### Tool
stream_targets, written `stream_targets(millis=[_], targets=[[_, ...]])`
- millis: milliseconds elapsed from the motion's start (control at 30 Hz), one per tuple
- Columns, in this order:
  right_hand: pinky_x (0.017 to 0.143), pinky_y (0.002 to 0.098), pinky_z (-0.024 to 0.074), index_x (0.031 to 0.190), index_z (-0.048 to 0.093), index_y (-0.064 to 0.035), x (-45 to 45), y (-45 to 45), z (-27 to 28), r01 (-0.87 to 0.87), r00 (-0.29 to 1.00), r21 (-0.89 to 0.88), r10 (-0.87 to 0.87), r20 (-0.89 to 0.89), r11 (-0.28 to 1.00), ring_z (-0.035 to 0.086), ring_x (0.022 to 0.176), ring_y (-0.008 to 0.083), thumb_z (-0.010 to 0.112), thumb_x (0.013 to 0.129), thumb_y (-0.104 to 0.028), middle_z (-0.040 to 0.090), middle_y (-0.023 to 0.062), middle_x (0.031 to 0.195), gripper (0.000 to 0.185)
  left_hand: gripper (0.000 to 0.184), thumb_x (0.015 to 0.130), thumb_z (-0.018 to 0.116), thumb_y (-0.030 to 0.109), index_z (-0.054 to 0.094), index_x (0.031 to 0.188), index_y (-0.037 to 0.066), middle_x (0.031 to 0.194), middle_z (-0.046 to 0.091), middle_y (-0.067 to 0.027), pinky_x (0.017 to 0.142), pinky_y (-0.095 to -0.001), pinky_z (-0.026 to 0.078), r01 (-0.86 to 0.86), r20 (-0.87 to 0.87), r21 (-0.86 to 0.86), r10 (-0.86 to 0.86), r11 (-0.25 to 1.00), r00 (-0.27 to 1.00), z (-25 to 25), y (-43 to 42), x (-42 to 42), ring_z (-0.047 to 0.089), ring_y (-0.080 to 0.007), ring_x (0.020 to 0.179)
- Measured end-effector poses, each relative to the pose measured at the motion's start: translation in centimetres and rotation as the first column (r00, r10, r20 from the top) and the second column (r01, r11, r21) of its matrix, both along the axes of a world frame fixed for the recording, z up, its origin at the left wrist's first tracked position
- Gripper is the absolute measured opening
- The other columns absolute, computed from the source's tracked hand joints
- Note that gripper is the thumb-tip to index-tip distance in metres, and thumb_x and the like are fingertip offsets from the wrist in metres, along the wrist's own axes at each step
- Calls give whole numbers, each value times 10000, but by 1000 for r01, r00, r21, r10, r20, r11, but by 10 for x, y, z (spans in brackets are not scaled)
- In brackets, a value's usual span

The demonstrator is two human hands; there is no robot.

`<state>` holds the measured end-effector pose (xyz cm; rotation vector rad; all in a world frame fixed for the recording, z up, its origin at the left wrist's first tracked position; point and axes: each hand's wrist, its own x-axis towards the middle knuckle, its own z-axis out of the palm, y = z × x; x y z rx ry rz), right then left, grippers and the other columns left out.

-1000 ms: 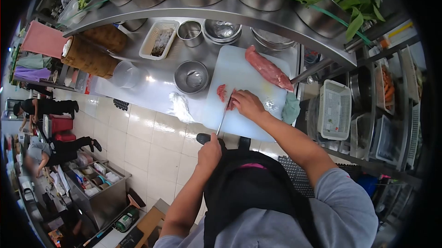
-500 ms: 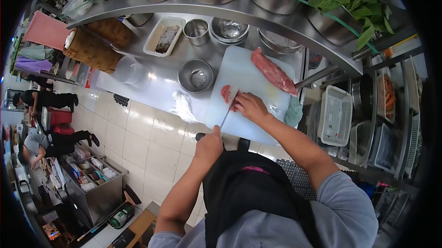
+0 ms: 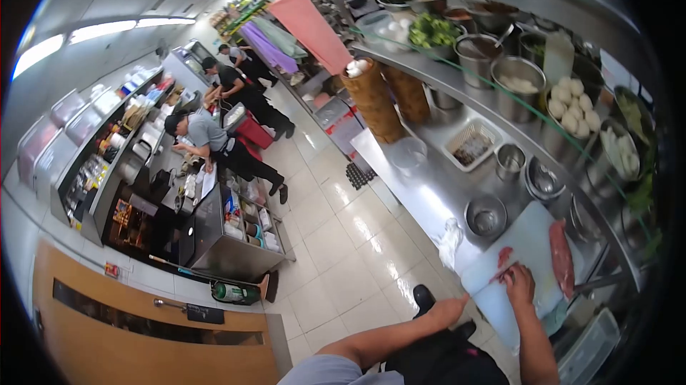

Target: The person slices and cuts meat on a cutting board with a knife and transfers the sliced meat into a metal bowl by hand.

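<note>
My left hand (image 3: 448, 311) is closed at the near-left edge of the white cutting board (image 3: 532, 231), wrapped round the handle of a knife. The thin knife blade (image 3: 493, 282) points over the board toward my other hand. With bent fingers, my right hand (image 3: 519, 286) presses a small piece of raw meat against the board beside the blade; the hand covers most of that piece. A cut bit of red meat (image 3: 504, 256) lies just beyond the blade. Along the board's right side rests a long piece of raw meat (image 3: 562, 260).
A steel bowl (image 3: 486, 215), a steel cup (image 3: 510, 160) and a white basket (image 3: 473, 144) stand on the steel counter. Above runs a shelf with eggs (image 3: 574, 106) and broccoli (image 3: 434, 31). Several people work at left, one in a grey shirt (image 3: 206, 131). Tiled floor (image 3: 336, 271) lies between.
My view has swung up and left, so the counter and both hands now sit lower right. My hands stay at the board with knife and meat.
</note>
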<state>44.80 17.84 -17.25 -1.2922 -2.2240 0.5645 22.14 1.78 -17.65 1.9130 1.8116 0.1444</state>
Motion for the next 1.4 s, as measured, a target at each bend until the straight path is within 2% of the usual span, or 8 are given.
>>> stream_targets(millis=[100,167,267,333,433,700,1067,1400], targets=[[895,491,532,1105,686,-49,1,1,-4,52,997,-63,-48,66,997,652,1019,394,813,799,-87,695,153,1073,333,453,948,531,87,493,1397,44,813,730,-187,576,-546,583,7,-2,22,-6,1000,1000,-12,1,-10,751,-383,751],[938,476,544,1147,690,-45,5,4,-30,50,999,42,-50,0,998,671,1058,390,828,802,-110,716,163,1137,377,510,947,512,66,486,1450,-16,852,726,-199,605,-501,590,87,-68,-91,-94,992,993,-16,5,-11,742,-367,774],[963,464,559,1183,712,-51,12,0,-29,45,998,17,-46,40,999,690,1086,390,798,872,-189,728,180,1202,351,529,967,499,115,500,1477,-23,906,751,-174,657,-540,596,145,-157,-63,-153,987,976,23,22,-10,748,-368,819],[876,468,563,1125,700,-76,11,0,-3,-51,998,0,51,-28,999,681,987,374,744,899,-190,722,152,1072,257,521,970,494,121,508,1471,-20,833,748,-202,639,-525,597,60,-108,-82,-69,995,992,48,37,-6,750,-391,749],[847,451,565,1027,716,-90,9,0,-2,11,1000,38,-11,10,999,682,954,339,750,887,-188,719,113,1001,174,294,957,528,108,534,1231,2,762,720,-243,652,-556,599,68,-113,-79,-77,995,991,72,45,2,747,-421,717],[835,443,563,1010,700,-81,8,1,3,-10,998,45,7,58,999,674,933,322,750,874,-166,710,106,996,168,240,969,531,116,521,1183,6,760,718,-248,629,-535,605,98,-137,-117,-114,988,984,101,31,3,743,-440,714],[845,436,581,1064,685,-75,0,2,6,-28,980,64,15,199,998,684,966,313,741,867,-167,696,104,1143,224,197,999,525,130,483,1150,11,769,711,-282,655,-597,584,29,-48,-27,-31,999,998,36,69,33,730,-483,739],[879,441,575,1047,697,-67,-2,-2,12,12,966,-30,-4,258,999,671,1027,307,743,875,-168,694,100,1137,205,192,1027,496,172,484,1137,15,795,714,-283,676,-595,584,-3,-49,-175,-6,985,999,47,11,2,724,-488,756]])
